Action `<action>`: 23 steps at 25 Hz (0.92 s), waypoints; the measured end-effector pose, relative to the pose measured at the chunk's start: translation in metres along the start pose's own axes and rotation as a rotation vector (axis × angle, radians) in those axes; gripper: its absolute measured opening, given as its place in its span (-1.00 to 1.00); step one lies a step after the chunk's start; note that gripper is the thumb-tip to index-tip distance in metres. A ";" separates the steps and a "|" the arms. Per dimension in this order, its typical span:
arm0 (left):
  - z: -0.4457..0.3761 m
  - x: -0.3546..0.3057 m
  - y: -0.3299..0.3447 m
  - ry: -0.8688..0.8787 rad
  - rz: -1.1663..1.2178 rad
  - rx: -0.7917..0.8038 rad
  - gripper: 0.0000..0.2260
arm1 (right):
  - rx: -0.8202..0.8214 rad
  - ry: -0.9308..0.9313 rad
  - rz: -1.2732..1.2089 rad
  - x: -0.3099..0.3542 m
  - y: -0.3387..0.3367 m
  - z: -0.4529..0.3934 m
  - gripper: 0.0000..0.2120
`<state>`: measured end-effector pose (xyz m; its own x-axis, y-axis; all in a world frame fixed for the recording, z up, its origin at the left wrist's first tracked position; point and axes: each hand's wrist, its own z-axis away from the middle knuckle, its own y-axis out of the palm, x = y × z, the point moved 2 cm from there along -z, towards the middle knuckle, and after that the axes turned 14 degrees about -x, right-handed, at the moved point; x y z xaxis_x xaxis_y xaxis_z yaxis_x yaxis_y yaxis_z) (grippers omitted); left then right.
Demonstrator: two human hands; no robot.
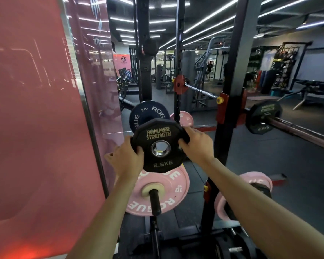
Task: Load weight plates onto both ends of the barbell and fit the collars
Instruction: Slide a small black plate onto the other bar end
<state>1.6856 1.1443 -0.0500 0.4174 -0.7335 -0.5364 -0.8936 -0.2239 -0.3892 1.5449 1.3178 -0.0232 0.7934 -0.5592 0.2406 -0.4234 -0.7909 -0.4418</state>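
A black 2.5 kg Hammer Strength plate (160, 145) is held upright in front of me, label facing me. My left hand (126, 158) grips its left rim and my right hand (196, 143) grips its upper right rim. The barbell (303, 132) lies across the rack at the right, its sleeve running toward me. Another black 2.5 kg plate (263, 116) sits on that sleeve against the rack upright. No collar can be made out.
Below the held plate a pink 10 kg Rogue plate (157, 191) hangs on a storage peg (154, 201). A blue Rogue plate (148, 114) and further pink plates (258, 181) are stored on the rack. A black rack upright (230, 94) stands right of my hands; a pink wall (36, 128) fills the left.
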 end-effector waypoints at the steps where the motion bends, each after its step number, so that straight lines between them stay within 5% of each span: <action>1: 0.010 -0.005 -0.008 0.001 0.002 -0.001 -0.82 | -0.003 0.016 -0.006 -0.002 -0.013 0.009 -0.67; 11: 0.123 -0.137 -0.056 0.136 0.226 0.037 -0.80 | -0.184 0.253 0.091 -0.083 -0.197 0.091 -0.64; 23: 0.229 -0.326 0.020 0.324 0.534 0.299 -0.76 | -0.325 0.500 0.451 -0.237 -0.342 0.137 -0.66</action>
<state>1.5697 1.5254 -0.0541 -0.1793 -0.8591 -0.4794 -0.8593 0.3740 -0.3489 1.5618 1.7553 -0.0477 0.2516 -0.8317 0.4950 -0.8299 -0.4485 -0.3318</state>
